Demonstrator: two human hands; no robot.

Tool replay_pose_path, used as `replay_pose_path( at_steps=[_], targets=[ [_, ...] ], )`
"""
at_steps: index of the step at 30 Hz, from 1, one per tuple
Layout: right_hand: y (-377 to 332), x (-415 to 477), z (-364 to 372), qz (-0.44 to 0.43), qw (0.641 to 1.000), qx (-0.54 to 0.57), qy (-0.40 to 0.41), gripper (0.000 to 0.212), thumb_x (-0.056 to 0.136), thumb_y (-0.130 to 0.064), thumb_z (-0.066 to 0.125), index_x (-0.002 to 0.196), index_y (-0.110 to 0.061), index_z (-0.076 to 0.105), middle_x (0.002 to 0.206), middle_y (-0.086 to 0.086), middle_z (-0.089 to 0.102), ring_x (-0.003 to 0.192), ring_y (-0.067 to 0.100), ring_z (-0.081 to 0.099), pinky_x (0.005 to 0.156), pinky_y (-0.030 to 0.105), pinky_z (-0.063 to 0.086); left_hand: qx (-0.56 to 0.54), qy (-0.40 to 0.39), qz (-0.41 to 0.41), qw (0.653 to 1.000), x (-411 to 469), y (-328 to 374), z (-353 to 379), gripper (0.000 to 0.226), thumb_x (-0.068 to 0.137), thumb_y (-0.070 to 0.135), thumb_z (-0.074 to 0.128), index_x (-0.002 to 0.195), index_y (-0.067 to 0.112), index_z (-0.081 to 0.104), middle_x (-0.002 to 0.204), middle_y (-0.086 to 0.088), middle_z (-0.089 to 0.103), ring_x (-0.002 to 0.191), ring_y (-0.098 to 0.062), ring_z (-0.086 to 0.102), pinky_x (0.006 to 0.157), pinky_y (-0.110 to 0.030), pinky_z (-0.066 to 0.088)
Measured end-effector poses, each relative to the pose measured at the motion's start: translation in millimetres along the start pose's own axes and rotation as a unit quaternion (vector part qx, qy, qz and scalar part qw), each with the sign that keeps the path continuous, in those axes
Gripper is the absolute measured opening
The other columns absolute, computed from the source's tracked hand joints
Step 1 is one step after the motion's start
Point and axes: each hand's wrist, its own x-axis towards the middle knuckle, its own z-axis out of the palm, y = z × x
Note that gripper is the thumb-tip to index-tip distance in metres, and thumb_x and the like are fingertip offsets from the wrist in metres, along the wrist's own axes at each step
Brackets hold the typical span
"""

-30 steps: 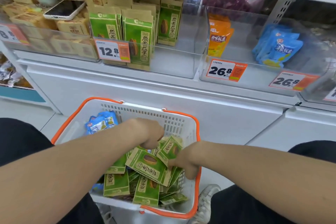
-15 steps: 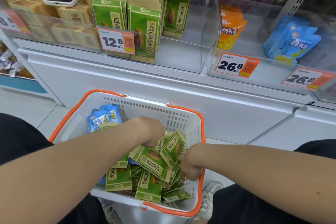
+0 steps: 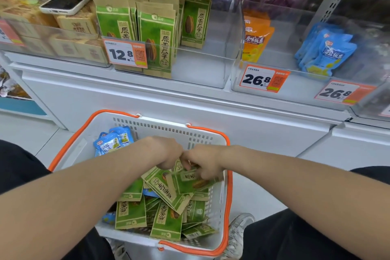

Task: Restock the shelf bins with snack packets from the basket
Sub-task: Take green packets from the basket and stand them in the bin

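Shop shelving fills the background. Both hands meet in the basket (image 3: 213, 137): left hand (image 3: 166, 152) and right hand (image 3: 203, 161) pinch green packets (image 3: 168, 190) atop the pile. Above, a clear bin (image 3: 202, 65) holds upright green packets, its right side bare.

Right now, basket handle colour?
Orange, on a white basket; the handle shows clearly in the head view.

Retail shop, snack aisle; clear acrylic shelf bins (image 3: 230, 34) hold packaged goods; orange price tags (image 3: 264, 78) fixed to bin fronts; white shopping basket (image 3: 160, 129) on floor.
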Motion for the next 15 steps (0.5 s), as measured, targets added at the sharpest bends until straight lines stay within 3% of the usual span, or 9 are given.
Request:
replay_pose_path(
  at_steps=[3, 5, 7, 9, 12, 14, 15],
  targets=[
    [10.9, -3.6, -23.4, 0.059, 0.995, 0.072, 0.044, 0.038, 0.094, -0.027, 0.074, 0.123, -0.018, 0.05, 0.108, 0.001, 0.06, 0.095, 0.022, 0.057, 0.076, 0.033, 0.044, -0.009, 0.013, -0.03, 0.999, -9.7, -8.1, -6.8, 0.037, 0.103, 0.008, 0.048, 0.138, 0.01, 0.055, 0.129, -0.008, 0.062, 0.099, -0.026, 0.06, 0.079, -0.035, 0.05],
    [17.9, -6.2, -37.4, 0.095, 0.981, 0.137, 0.097, 0.038, 0.099, -0.03, 0.068, 0.127, -0.016, 0.049, 0.114, 0.005, 0.063, 0.1, 0.024, 0.06, 0.079, 0.033, 0.046, -0.039, 0.074, -0.035, 0.996, -14.3, -16.2, -9.8, 0.031, 0.102, 0.01, 0.048, 0.132, 0.011, 0.053, 0.118, -0.007, 0.061, 0.091, -0.026, 0.057, 0.076, -0.037, 0.05],
    [21.4, -7.6, -51.6, 0.136, 0.958, 0.188, 0.168, 0.034, 0.101, -0.03, 0.063, 0.129, -0.017, 0.049, 0.12, 0.009, 0.064, 0.102, 0.026, 0.061, 0.077, 0.032, 0.047, -0.096, 0.143, -0.034, 0.984, -16.2, -21.9, -12.9, 0.025, 0.102, 0.017, 0.047, 0.127, 0.014, 0.044, 0.111, -0.006, 0.055, 0.09, -0.028, 0.054, 0.082, -0.044, 0.053],
    [21.4, -6.9, -63.5, 0.169, 0.931, 0.24, 0.215, 0.034, 0.102, -0.024, 0.058, 0.133, -0.015, 0.048, 0.116, 0.009, 0.06, 0.098, 0.025, 0.058, 0.072, 0.03, 0.044, -0.202, 0.192, -0.036, 0.96, -15.9, -23.1, -16.9, 0.022, 0.104, 0.023, 0.043, 0.124, 0.017, 0.037, 0.121, -0.01, 0.048, 0.097, -0.031, 0.054, 0.092, -0.05, 0.051],
    [17.0, -8.2, -76.4, 0.173, 0.889, 0.334, 0.263, 0.041, 0.101, -0.017, 0.05, 0.139, -0.013, 0.035, 0.11, 0.008, 0.056, 0.094, 0.026, 0.058, 0.063, 0.03, 0.045, -0.378, 0.301, -0.08, 0.872, -17.6, -21.5, -26.6, 0.043, 0.107, 0.036, 0.036, 0.142, 0.011, 0.03, 0.134, -0.015, 0.037, 0.112, -0.041, 0.053, 0.096, -0.05, 0.047],
    [9.1, -14.0, -81.1, 0.159, 0.871, 0.348, 0.308, 0.044, 0.1, -0.012, 0.043, 0.142, -0.016, 0.029, 0.105, 0.007, 0.06, 0.095, 0.03, 0.061, 0.068, 0.033, 0.046, -0.504, 0.355, -0.14, 0.775, -22.6, -21.9, -35.7, 0.061, 0.104, 0.054, 0.03, 0.138, 0.004, 0.033, 0.129, -0.02, 0.05, 0.107, -0.042, 0.06, 0.079, -0.047, 0.054],
    [3.3, -18.1, -83.0, 0.142, 0.873, 0.321, 0.338, 0.046, 0.099, -0.008, 0.04, 0.143, -0.016, 0.028, 0.097, 0.004, 0.062, 0.094, 0.03, 0.06, 0.07, 0.034, 0.044, -0.589, 0.356, -0.159, 0.708, -26.2, -21.3, -41.4, 0.063, 0.104, 0.058, 0.03, 0.132, 0.003, 0.038, 0.119, -0.02, 0.059, 0.095, -0.04, 0.069, 0.064, -0.044, 0.058]
  ],
)
